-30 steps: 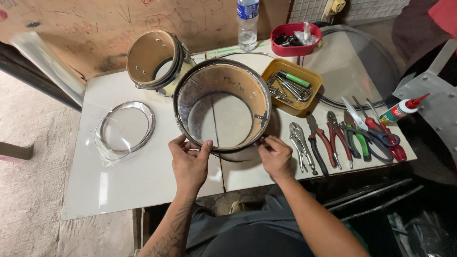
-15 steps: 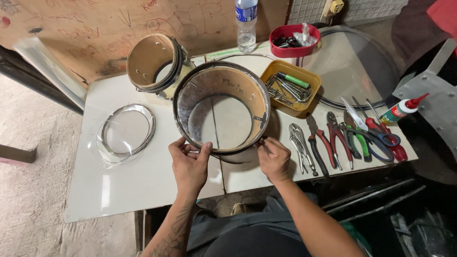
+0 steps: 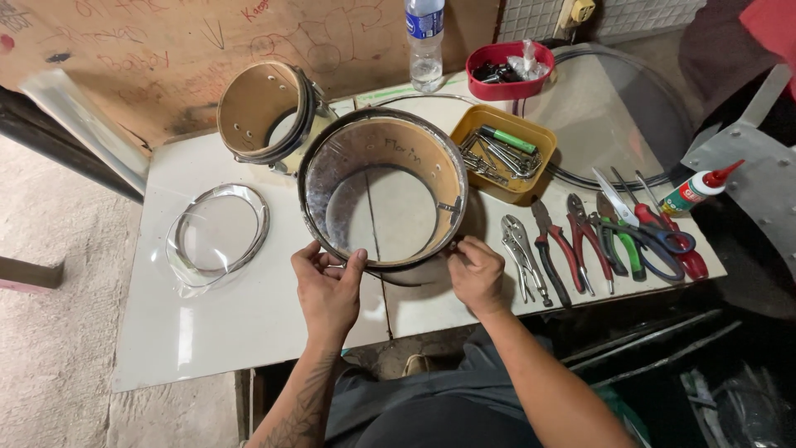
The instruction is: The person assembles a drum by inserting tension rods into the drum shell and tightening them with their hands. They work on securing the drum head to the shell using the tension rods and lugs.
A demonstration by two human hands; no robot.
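1. Tabletop, white, carries all items.
2. Drum shell stands near the front edge, axis vertical, open end up; this exposes the top rim to both hands.
3. Smaller shell lies tilted behind it, just beside.
4. Left hand: grip pinching the near rim, thumb over the edge.
5. Right hand: grip pressed against the rim's right side, probably steadying it.
6. Pliers lie right, within reach.

drum shell mid-table | smaller shell behind-left | hoop left | tray behind-right | pliers right | bottle behind
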